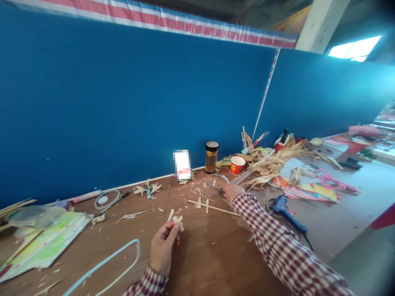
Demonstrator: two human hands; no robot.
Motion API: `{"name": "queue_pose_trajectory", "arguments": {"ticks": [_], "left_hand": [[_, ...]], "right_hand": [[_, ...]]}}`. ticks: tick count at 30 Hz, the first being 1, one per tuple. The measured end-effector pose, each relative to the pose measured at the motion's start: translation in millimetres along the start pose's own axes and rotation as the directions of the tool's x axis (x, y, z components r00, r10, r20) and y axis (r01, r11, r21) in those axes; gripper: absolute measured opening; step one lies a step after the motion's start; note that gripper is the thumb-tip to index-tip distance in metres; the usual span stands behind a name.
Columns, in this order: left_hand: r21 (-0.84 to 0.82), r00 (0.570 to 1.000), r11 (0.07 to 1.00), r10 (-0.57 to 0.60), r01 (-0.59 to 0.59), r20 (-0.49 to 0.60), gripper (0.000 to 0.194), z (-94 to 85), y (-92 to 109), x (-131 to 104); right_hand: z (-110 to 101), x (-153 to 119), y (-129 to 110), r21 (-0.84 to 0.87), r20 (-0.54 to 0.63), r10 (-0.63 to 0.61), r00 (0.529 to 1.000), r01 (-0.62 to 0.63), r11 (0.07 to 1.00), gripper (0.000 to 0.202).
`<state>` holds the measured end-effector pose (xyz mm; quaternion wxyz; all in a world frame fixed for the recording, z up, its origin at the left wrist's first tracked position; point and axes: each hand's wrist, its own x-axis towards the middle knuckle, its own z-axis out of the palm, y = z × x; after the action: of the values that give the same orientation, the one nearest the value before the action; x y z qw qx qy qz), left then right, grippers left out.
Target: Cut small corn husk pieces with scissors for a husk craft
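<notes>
Low in the middle of the view, my left hand (164,246) pinches a small piece made of pale crossed strips (179,221) between thumb and fingertips, just over the brown table (197,259). My right hand (231,191) is stretched farther out, its fingers closed around a dark metal tool (218,189), perhaps scissors, whose tip points left. Between the hands lies a long thin stick (216,207) with short pale strips (198,202) beside it. Small pale scraps are scattered beyond the stick.
A lidded jar (211,158) and a red paper cup (237,165) stand near the blue partition (138,90). Dried husks (271,164) are heaped at right, behind a blue glue gun (286,213). A bent light-blue strip (101,263) and a green-and-white packet (52,242) lie at left.
</notes>
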<state>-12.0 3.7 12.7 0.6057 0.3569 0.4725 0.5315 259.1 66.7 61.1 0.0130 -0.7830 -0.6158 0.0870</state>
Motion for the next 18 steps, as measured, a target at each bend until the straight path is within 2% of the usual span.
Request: {"name": "queue_pose_trajectory", "arguments": {"ticks": [4, 7, 10, 12, 14, 17, 18], "left_hand": [[0.002, 1.000, 1.000, -0.005, 0.005, 0.019, 0.032, -1.5, -3, 2], [0.008, 1.000, 1.000, -0.007, 0.007, 0.025, 0.032, -2.5, -3, 2], [0.023, 0.999, 1.000, 0.003, -0.004, 0.040, 0.031, -3.0, -4, 3], [0.026, 0.999, 1.000, 0.010, -0.011, 0.044, 0.030, -3.4, -4, 3], [0.020, 0.999, 1.000, 0.018, -0.018, 0.042, 0.029, -3.5, -5, 3], [0.007, 0.999, 1.000, 0.019, -0.020, 0.030, 0.030, -3.2, -5, 2], [0.003, 1.000, 1.000, 0.014, -0.014, 0.028, 0.030, -2.8, -5, 2]], "right_hand": [[-8, -2, 4, 0.085, -0.013, -0.010, 1.000, 0.011, 0.996, 0.012], [-11, -6, 9, 0.195, -0.073, -0.024, 0.997, 0.037, 0.980, 0.018], [-13, -9, 12, 0.343, -0.106, -0.042, 0.993, 0.076, 0.936, 0.028], [-13, -10, 12, 0.466, -0.088, -0.073, 0.993, 0.106, 0.878, 0.032], [-13, -13, 9, 0.578, -0.056, -0.111, 0.992, 0.123, 0.806, 0.034], [-9, -24, -5, 0.801, -0.002, -0.196, 0.981, 0.119, 0.587, 0.039], [-5, -29, -12, 0.931, 0.023, -0.259, 0.966, 0.074, 0.358, 0.043]]}}
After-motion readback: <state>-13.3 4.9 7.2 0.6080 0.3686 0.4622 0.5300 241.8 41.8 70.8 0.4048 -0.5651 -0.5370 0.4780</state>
